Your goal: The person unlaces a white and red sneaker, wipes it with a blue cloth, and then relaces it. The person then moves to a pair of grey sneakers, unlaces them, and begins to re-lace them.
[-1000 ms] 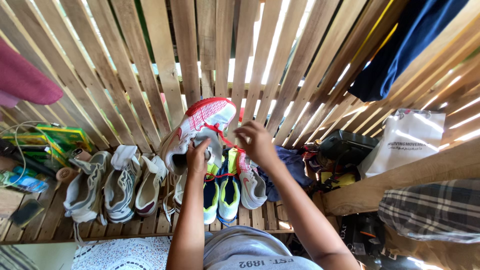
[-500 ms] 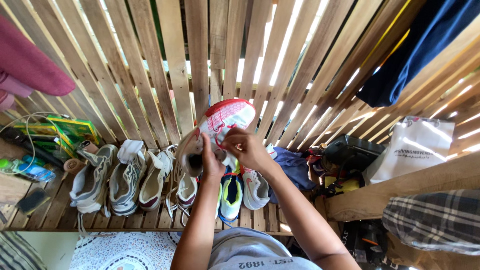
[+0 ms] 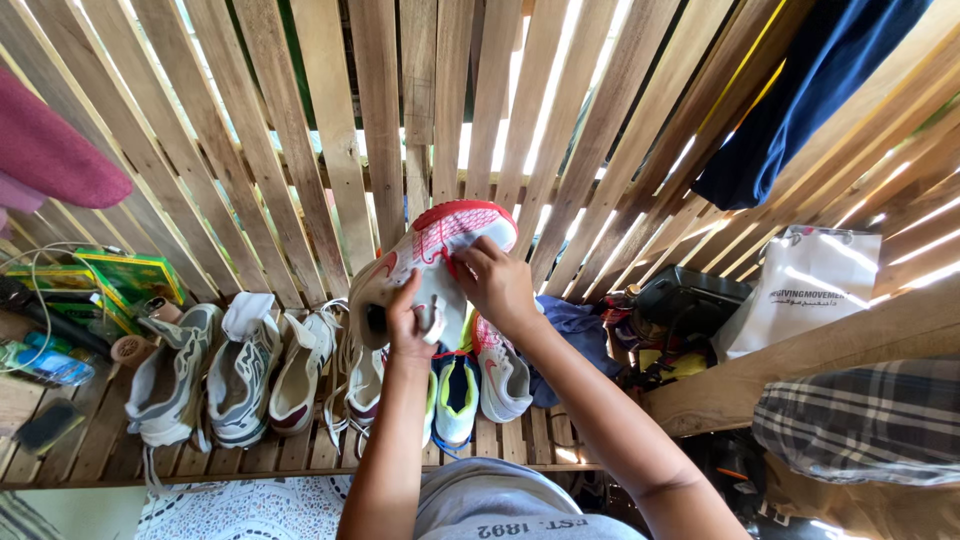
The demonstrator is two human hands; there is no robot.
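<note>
I hold a white and red sneaker (image 3: pixel 432 250) up in front of a slatted wooden wall. My left hand (image 3: pixel 410 322) grips its heel opening from below. My right hand (image 3: pixel 497 285) clasps the laces and upper near the middle. The toe points up and to the right. Below it a row of shoes stands on a wooden floor: grey sneakers (image 3: pixel 178 372), white ones (image 3: pixel 300 368), a blue and yellow-green pair (image 3: pixel 457 395) and a white shoe with red trim (image 3: pixel 503 377).
A green box (image 3: pixel 130 275) and cables lie at the left. A pink cloth (image 3: pixel 50 150) hangs at the upper left, a dark blue garment (image 3: pixel 800 90) at the upper right. A white bag (image 3: pixel 805 290), a black bag (image 3: pixel 685 300) and a wooden beam (image 3: pixel 800 370) sit at the right.
The sneaker has risen and tilted toe up. My right hand has moved from its side onto the laces. The view has shifted slightly to the left.
</note>
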